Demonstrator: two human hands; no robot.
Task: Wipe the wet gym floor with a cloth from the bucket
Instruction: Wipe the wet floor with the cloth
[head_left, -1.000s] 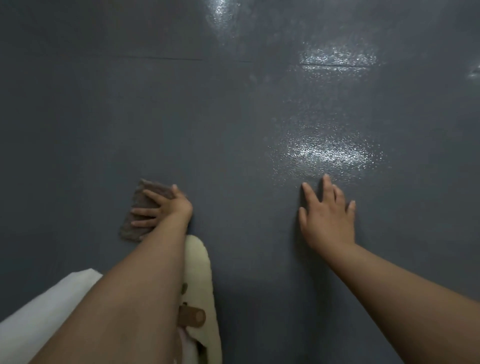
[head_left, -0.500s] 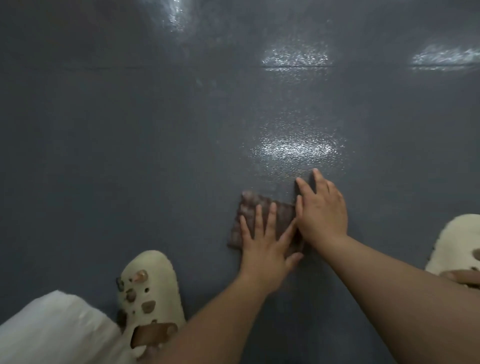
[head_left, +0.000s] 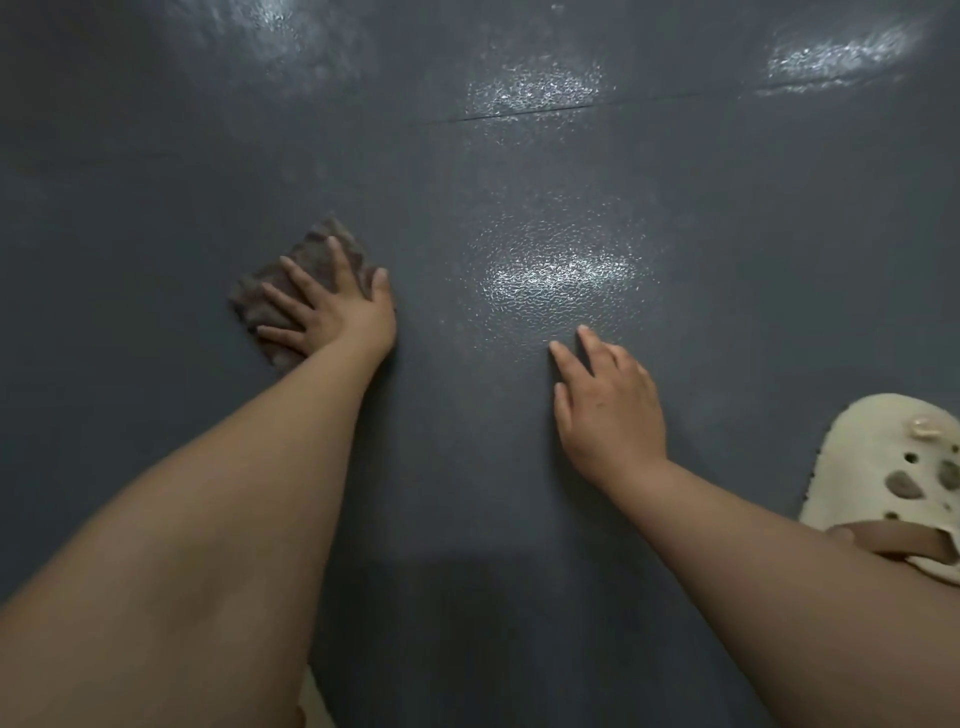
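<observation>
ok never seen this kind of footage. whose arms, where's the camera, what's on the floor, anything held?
There is no robot here: a person wears one wide-angle camera on the head, looking down at their own bare arms. The surface is a dark grey floor with shiny patches. The left hand presses a brown cloth flat with spread fingers. It is pressed, not gripped. The right hand rests open on the bare floor and holds nothing. At lower right is the person's cream clog. No bucket is in view.
</observation>
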